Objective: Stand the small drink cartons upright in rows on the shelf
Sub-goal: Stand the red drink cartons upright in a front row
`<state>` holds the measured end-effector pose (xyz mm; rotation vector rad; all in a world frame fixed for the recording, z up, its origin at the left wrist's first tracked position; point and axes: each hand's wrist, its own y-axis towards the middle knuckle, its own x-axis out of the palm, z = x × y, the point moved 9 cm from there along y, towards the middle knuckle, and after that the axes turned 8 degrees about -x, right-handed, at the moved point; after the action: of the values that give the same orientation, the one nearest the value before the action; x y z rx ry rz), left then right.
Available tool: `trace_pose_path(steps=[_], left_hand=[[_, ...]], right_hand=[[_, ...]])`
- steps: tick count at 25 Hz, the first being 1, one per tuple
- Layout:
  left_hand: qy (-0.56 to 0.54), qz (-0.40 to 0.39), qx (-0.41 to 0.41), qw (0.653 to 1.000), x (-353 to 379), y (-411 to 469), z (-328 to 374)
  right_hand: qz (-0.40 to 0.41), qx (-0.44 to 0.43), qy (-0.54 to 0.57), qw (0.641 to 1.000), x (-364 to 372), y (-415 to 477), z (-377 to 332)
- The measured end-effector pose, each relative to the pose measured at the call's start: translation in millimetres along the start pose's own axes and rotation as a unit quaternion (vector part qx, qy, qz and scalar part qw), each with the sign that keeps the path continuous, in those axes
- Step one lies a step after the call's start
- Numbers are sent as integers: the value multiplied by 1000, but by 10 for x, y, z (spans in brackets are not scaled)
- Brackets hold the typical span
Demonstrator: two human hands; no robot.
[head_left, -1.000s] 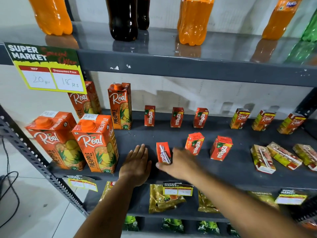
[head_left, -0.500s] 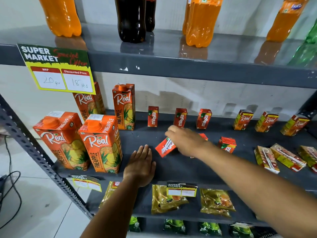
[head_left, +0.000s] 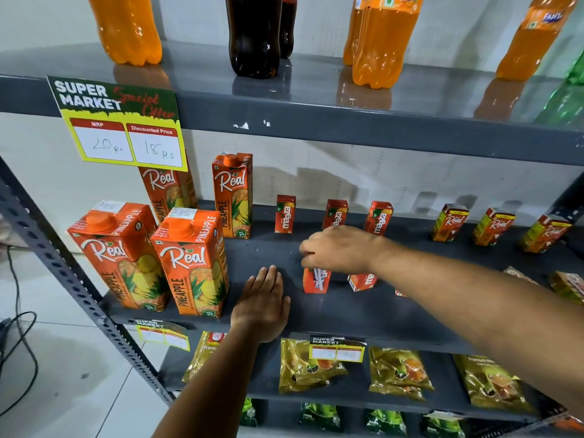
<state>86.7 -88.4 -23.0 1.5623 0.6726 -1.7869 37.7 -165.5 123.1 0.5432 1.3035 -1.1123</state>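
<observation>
Right hand (head_left: 339, 249) pinches the top of a small red carton (head_left: 316, 280) standing mid-shelf (head_left: 379, 314), at 1 o'clock from the flat, idle left hand (head_left: 264, 306); carton likely light, stiff-walled, tippy, so best gripped on side panels near top.

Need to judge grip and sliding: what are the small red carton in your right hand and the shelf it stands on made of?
Small red carton: likely coated paperboard, with sharp folded edges and a glossy print. Shelf: seemingly painted metal, matte dark grey, thin.
</observation>
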Motion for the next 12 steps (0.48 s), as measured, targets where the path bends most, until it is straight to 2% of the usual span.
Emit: trace_pose_path(steps=[2,5,9,12], left_hand=[[-1,1,2,1000,-9,-3,3],[0,-6,5,1000,-2,-12,11],[1,-6,2,1000,-24,-19,8],[-6,-5,5,1000,-24,-34,14]], right_hand=[[-7,-13,-70,997,-24,-1,9],[-10,93,-3,996,-31,-4,193],[-1,271,67,960,102,-44,420],[8,335,66,940,117,-53,420]])
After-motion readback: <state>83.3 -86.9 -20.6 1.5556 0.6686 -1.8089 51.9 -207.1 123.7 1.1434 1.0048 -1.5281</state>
